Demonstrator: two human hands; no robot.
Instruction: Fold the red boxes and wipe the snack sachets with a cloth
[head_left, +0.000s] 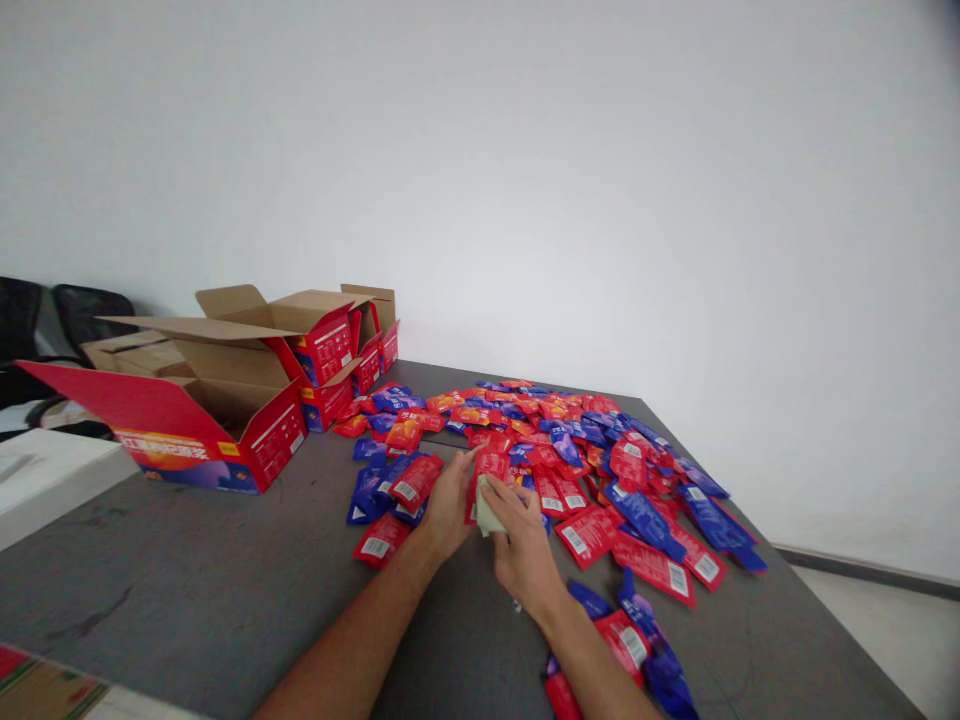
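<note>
Forearms (pixel 352 650) low in frame | left hand (pixel 448 508) closed on red packet (pixel 489 468), right of the open box (pixel 225 430) | right hand (pixel 525 548) pinching pale piece (pixel 487 515) beside it | packet looks light, floppy, slick foil, so take it by an edge seam | loose packets (pixel 645 520) spread farther right of box

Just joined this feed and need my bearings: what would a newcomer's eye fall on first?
A sprawl of red and blue sachets covers the grey table's middle and right. Open red cartons stand at its far left. At the near middle, the left hand grips a red sachet and the right hand a pale piece.
</note>
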